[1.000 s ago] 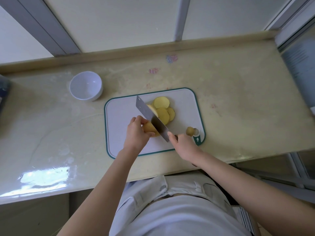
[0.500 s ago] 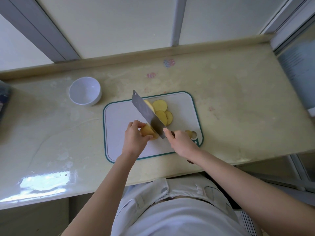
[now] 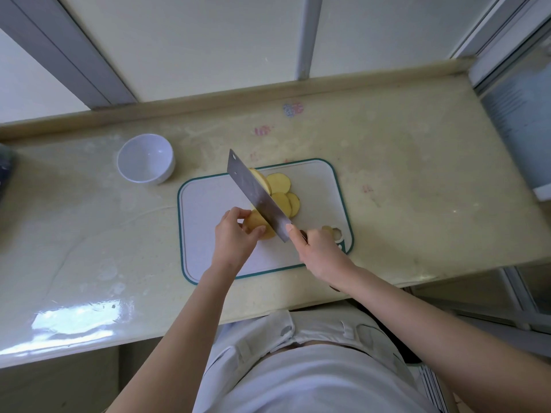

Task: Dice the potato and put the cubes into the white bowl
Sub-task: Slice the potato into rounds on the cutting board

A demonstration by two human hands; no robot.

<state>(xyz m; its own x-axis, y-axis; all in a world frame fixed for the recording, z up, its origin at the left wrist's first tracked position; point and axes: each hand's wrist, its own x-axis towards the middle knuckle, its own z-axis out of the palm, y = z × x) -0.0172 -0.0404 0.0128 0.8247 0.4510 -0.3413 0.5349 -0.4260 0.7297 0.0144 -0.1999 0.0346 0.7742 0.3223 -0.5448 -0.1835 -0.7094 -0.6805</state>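
Observation:
A white cutting board (image 3: 208, 201) with a green rim lies on the beige counter. My left hand (image 3: 234, 238) pinches the uncut end of a yellow potato (image 3: 253, 223) on the board. My right hand (image 3: 319, 248) grips the handle of a cleaver (image 3: 258, 199), whose blade stands on edge against the potato's cut face. Several round potato slices (image 3: 281, 192) lie just right of the blade. A small potato piece (image 3: 328, 231) sits near the board's right corner, partly hidden by my right hand. The white bowl (image 3: 145, 158) stands empty to the board's upper left.
The counter (image 3: 417, 189) ends at a raised back ledge below a window frame. A dark object (image 3: 4, 168) shows at the far left edge. A grey-blue appliance (image 3: 524, 129) stands off the counter's right end. My body presses close to the counter's front edge.
The cleaver has shifted slightly along the potato between cuts; another slice leans against the blade. My left hand keeps its hold on the shrinking potato end.

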